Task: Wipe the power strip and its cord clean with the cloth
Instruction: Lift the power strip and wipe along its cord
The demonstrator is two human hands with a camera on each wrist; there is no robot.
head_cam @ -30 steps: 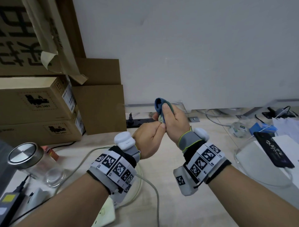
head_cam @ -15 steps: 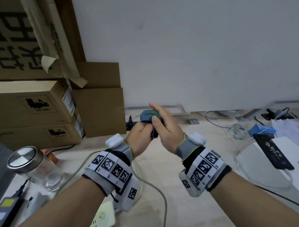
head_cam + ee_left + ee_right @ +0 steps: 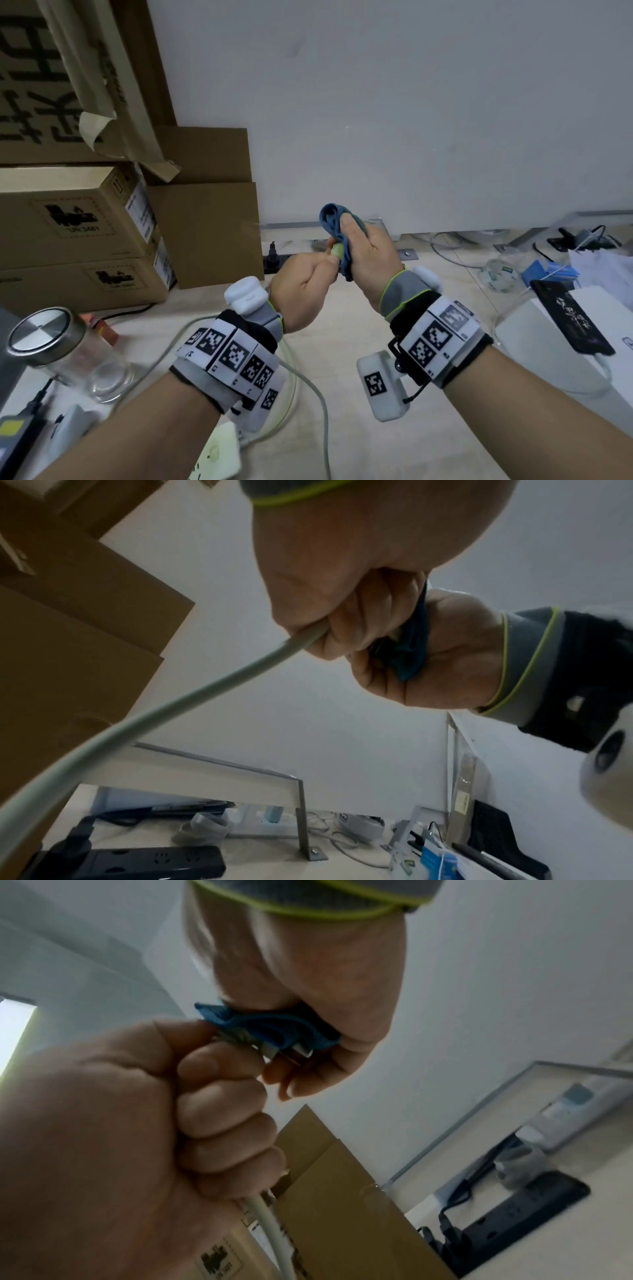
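**Cloth wrapped on the plug end, cord in my fist**

My right hand [image 3: 368,260] has its fingers and thumb curled round the bunched blue cloth [image 3: 334,219], pressing it over the plug [image 3: 287,1049] at the end of the cord; from the right wrist view the metal prongs poke out below the cloth folds. My left hand [image 3: 303,291] is a tight fist round the pale cord [image 3: 192,696] just behind the plug, knuckles touching my right hand. Both hands are raised above the desk [image 3: 342,342], near its far edge by the white wall [image 3: 411,102].

From my left fist the cord drops down, runs under my left wrist and loops across the near part of the desk to the white power strip [image 3: 219,459], which lies at the near edge below my left forearm, partly cut off by the frame.

A black power strip [image 3: 147,859] lies along the far edge against the wall. Stacked cardboard boxes [image 3: 85,233] fill the far left corner. A glass jar [image 3: 58,349] with a metal lid stands near the left edge. Toward the right edge, a dark phone [image 3: 568,318] rests on a white box [image 3: 548,342], with papers and cables behind it.
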